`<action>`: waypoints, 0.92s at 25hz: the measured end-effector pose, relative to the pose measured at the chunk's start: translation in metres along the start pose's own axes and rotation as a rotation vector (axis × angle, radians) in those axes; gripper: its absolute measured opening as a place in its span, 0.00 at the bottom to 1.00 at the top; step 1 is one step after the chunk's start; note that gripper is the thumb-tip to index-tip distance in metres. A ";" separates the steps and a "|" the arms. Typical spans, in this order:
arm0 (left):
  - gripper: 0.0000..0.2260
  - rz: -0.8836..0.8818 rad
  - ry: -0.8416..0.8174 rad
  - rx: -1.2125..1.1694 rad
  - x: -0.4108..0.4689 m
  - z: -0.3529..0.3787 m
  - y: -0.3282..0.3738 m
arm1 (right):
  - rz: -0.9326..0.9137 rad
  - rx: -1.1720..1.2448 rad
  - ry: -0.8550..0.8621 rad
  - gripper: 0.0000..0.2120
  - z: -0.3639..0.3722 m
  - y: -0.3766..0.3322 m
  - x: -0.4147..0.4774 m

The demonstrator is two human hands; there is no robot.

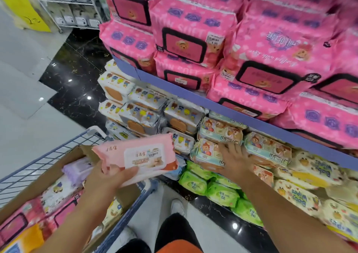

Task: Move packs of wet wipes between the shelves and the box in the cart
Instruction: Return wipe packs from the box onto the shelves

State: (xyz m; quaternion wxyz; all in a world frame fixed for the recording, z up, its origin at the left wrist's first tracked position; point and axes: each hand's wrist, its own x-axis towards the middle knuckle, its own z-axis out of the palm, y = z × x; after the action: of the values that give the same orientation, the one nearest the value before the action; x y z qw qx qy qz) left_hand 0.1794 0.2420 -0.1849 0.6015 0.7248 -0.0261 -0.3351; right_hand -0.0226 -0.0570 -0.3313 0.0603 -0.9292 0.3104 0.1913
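My left hand (108,177) grips a pale pink pack of wet wipes (139,156) with a white lid label, holding it above the far edge of the cardboard box (48,173) in the cart (38,159). The box holds several packs, pink, white, lilac and yellow. My right hand (235,158) rests with spread fingers on a light blue pack with cartoon bears (209,152) on the lower shelf. Its palm lies on that stack and the fingers reach toward the neighbouring bear pack (269,148).
Large pink packs (193,39) fill the upper shelf, whose lilac edge (213,101) juts out above my right hand. White cartoon packs, green packs (220,194) and yellow packs (302,190) crowd the lower shelf. A wire rack (73,6) stands far left. My shoes are on the floor below.
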 end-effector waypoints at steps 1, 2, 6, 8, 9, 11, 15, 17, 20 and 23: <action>0.35 -0.024 0.004 0.033 0.002 0.005 -0.001 | -0.009 0.004 0.029 0.49 0.012 0.002 -0.001; 0.33 -0.040 0.001 0.051 0.005 0.010 -0.003 | -0.012 0.017 0.074 0.49 0.024 0.004 -0.003; 0.29 -0.047 -0.046 0.092 0.005 0.023 0.001 | 0.021 0.033 0.128 0.49 0.032 0.000 -0.004; 0.23 -0.033 -0.069 0.094 0.004 0.033 0.011 | 0.052 0.116 0.044 0.47 0.019 -0.003 -0.006; 0.20 -0.021 -0.077 0.091 0.003 0.037 0.015 | 0.071 0.182 0.012 0.46 0.013 -0.006 -0.009; 0.16 -0.002 -0.104 0.073 0.000 0.046 0.023 | 0.098 0.327 -0.007 0.42 0.000 -0.011 -0.019; 0.19 -0.013 -0.177 0.021 -0.010 0.055 0.036 | 0.198 0.773 0.150 0.29 -0.037 -0.024 -0.057; 0.18 -0.024 -0.253 0.007 -0.015 0.057 0.042 | 0.322 1.156 0.162 0.21 -0.066 -0.036 -0.077; 0.19 -0.006 -0.362 0.011 -0.022 0.063 0.048 | 0.404 1.837 0.093 0.15 -0.114 -0.052 -0.108; 0.14 0.064 -0.466 0.039 -0.036 0.071 0.063 | 0.339 1.941 0.210 0.11 -0.147 -0.060 -0.145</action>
State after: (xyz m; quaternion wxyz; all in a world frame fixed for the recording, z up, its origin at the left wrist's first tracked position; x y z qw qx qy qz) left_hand 0.1377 0.1797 -0.1162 0.5753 0.6382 -0.1939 -0.4735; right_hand -0.0463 0.0374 -0.1397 0.7395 -0.4324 0.4652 -0.2233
